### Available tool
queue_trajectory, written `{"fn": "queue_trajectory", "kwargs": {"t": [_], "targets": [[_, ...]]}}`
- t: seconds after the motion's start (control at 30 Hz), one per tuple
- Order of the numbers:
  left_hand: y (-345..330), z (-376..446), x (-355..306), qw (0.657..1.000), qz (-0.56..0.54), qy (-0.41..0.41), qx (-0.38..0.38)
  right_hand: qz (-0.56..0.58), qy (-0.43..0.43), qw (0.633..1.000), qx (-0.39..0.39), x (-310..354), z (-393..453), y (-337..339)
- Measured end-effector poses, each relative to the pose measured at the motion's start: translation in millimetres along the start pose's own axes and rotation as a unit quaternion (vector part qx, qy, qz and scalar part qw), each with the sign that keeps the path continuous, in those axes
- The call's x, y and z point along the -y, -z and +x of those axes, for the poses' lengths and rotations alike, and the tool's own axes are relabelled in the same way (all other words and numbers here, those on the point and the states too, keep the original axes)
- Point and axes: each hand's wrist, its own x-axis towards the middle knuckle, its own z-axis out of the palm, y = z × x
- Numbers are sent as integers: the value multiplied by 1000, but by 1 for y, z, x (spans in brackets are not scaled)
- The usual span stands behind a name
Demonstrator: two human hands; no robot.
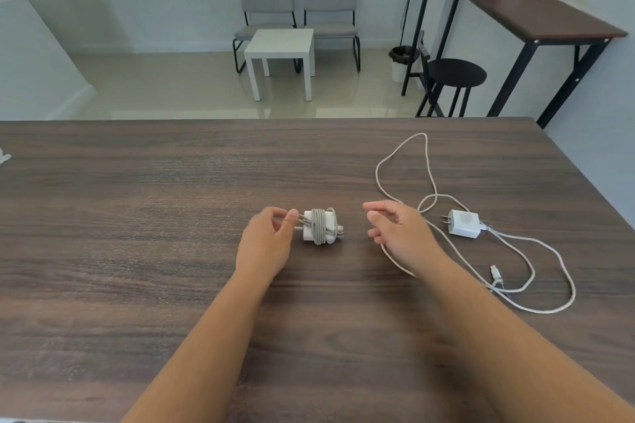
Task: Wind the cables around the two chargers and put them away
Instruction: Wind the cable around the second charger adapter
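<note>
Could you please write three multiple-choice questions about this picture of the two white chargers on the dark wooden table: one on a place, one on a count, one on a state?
1. Where does the white charger with the loose white cable lie?
A. To the right of the right hand
B. Between the two hands
C. On the small white side table

2. How many grey chairs with black frames stand by the far wall?
A. One
B. Two
C. Four

3. In what state is the white square charger beside the left hand?
A. Its cable is spread over the table
B. Its grey cable is wound around it
C. It has no cable

Answers:
1. A: it lies on the dark wooden table, right of the right hand.
2. B: two chairs stand side by side.
3. B: grey turns circle its body, and the left hand pinches the cable.
</note>
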Motion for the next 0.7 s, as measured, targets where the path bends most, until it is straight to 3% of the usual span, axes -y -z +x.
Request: {"fn": "queue_trajectory", "kwargs": {"t": [0.1, 0.17, 0.27, 0.43, 0.7], "targets": [[2, -5, -22, 992, 44, -97, -70, -89, 26, 993, -72, -5, -2, 50], [-5, -10, -45, 982, 38, -175, -65, -162, 22, 979, -122, -10, -4, 88], [-29, -20, -78, 963, 31, -267, 2, -253, -16, 954, -157, -21, -4, 136], [-87, -35, -112, 939, 41, -320, 121, -363, -86, 925, -76, -47, -7, 163], [-157, -34, -136, 892, 138, -377, 209, -418, -27, 901, -117, -54, -15, 160]]}}
